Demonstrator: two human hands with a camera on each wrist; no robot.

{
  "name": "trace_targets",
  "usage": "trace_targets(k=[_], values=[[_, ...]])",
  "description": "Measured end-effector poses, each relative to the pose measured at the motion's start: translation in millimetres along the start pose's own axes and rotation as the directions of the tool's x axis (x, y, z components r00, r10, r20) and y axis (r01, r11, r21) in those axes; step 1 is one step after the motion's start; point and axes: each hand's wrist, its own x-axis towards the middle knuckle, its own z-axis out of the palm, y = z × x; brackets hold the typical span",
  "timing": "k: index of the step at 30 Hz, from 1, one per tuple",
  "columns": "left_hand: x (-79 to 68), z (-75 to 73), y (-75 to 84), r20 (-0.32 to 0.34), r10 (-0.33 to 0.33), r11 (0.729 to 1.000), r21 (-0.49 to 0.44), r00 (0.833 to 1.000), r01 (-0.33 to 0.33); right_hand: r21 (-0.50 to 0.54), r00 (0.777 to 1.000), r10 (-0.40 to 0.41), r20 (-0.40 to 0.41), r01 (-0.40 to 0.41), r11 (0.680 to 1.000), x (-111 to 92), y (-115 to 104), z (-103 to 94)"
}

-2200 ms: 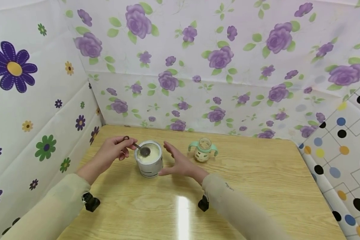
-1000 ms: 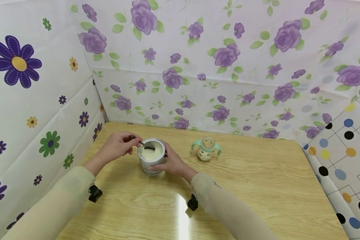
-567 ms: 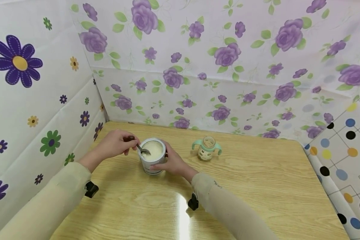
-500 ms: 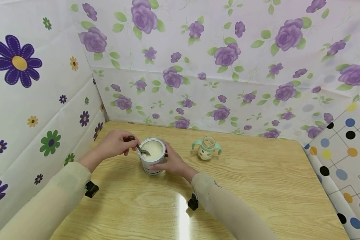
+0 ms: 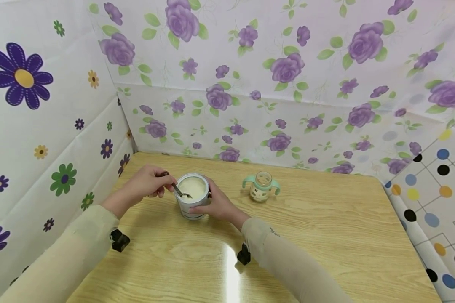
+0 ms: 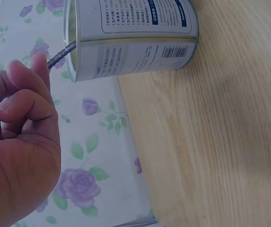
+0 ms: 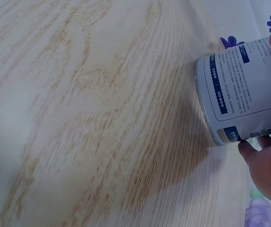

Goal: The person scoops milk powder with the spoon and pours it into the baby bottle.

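Note:
My left hand (image 5: 150,182) pinches the dark handle of a spoon (image 5: 177,190), its bowl dipped into pale powder inside a white tin (image 5: 191,211). In the left wrist view the spoon's handle (image 6: 62,54) slants over the rim into the tin (image 6: 135,38), with the fingertips just outside the rim. My right hand (image 5: 218,203) grips the tin from its right side, thumb at the front and fingers behind. Seen from the right wrist, the thumb and fingers lie on either side of the printed tin (image 7: 244,85). The spoon's bowl is partly hidden by powder.
To the right of the tin stands a glass baby bottle (image 5: 260,192) with mint-green handles and no lid on it. The wooden table (image 5: 326,227) ends at a flowered cloth backdrop (image 5: 250,126), with patterned cloth on both sides.
My right hand has come in from beside the tin and taken hold of it. The spoon, held above the powder earlier, has gone down into it near the left edge.

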Motion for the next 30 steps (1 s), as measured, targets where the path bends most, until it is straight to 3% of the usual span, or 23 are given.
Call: trace_targets(k=[8,13,17,23,27,30], values=[[2.2,2.4,-10.3,-0.026,-0.042,0.990,-0.136,0.999,0.038,0.015,1.000,-0.009,-0.001,0.009,1.000,0,1,0.5],[3.1,2.2,-19.5,-0.058,-0.086,0.949,-0.308,0.995,0.064,0.003,1.000,-0.027,0.007,0.027,1.000,0,1,0.0],[4.0,3.5,-26.0,-0.086,-0.133,0.877,-0.475,0.987,0.077,0.001,0.999,-0.032,0.015,0.032,0.999,0,1,0.1],[4.4,9.7,-38.2,-0.103,-0.217,0.723,-0.685,0.971,0.089,-0.022,1.000,-0.011,0.006,0.011,1.000,0,5,0.3],[5.2,16.9,-45.8,-0.088,-0.217,0.638,-0.766,0.972,0.073,-0.007,1.000,-0.018,0.008,0.018,1.000,-2,0,-0.2],[6.0,21.8,-47.1,-0.081,-0.196,0.598,-0.800,0.977,0.054,0.017,1.000,-0.022,0.012,0.021,1.000,-9,-16,-2.1]])
